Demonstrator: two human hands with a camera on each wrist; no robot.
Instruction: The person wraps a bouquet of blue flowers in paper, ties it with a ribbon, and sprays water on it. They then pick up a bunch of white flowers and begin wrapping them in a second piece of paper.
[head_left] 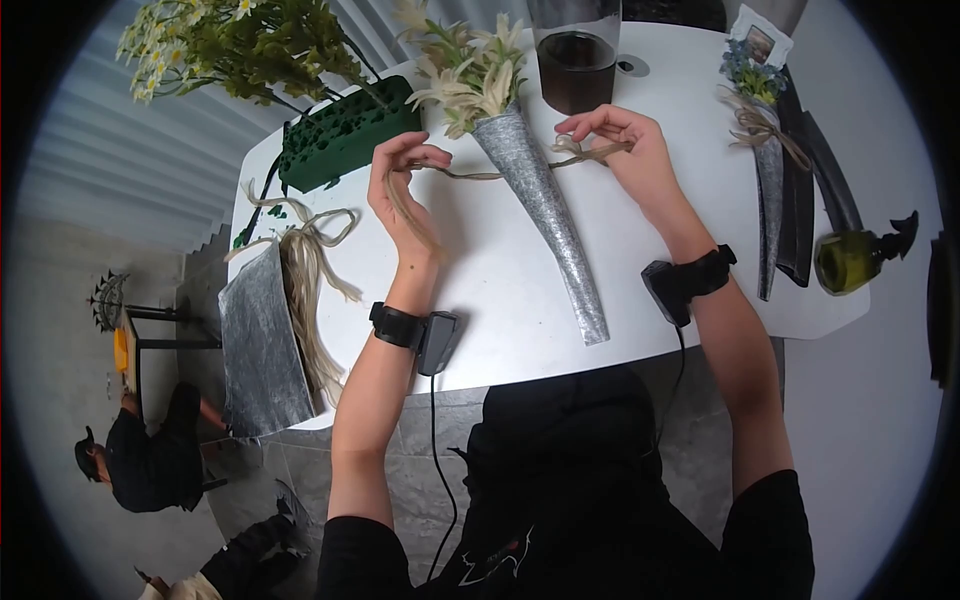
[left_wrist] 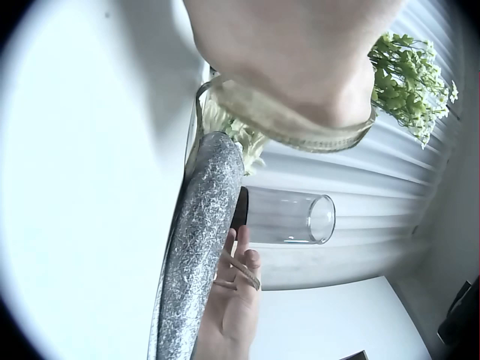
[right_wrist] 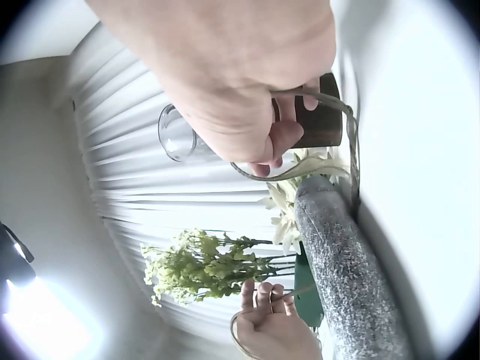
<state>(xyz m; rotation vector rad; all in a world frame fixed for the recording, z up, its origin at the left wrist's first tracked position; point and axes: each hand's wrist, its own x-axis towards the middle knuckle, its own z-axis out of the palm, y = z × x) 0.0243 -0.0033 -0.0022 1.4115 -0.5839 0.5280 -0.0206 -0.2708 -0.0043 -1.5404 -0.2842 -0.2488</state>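
Observation:
A grey, silver-flecked cone wrap (head_left: 545, 200) lies on the white table, with pale cream flowers (head_left: 490, 75) coming out of its wide end. A tan raffia strand (head_left: 470, 177) runs beneath the cone near that end and comes out on both sides. To the left of the cone, my left hand (head_left: 403, 190) holds one end, its tail hanging along the wrist. My right hand (head_left: 637, 155), on the other side, pinches the other end with bent fingers. In the right wrist view the strand (right_wrist: 351, 127) loops from the right hand down to the cone (right_wrist: 345, 270).
Green floral foam (head_left: 345, 135) with daisies (head_left: 250, 45) stands back left. Beside a grey sheet (head_left: 262, 345) lies a raffia bundle (head_left: 308, 270). A glass vase (head_left: 577, 65) with dark contents stands behind. At right are a finished-looking blue-flowered cone (head_left: 768, 190) and a green spray bottle (head_left: 850, 262).

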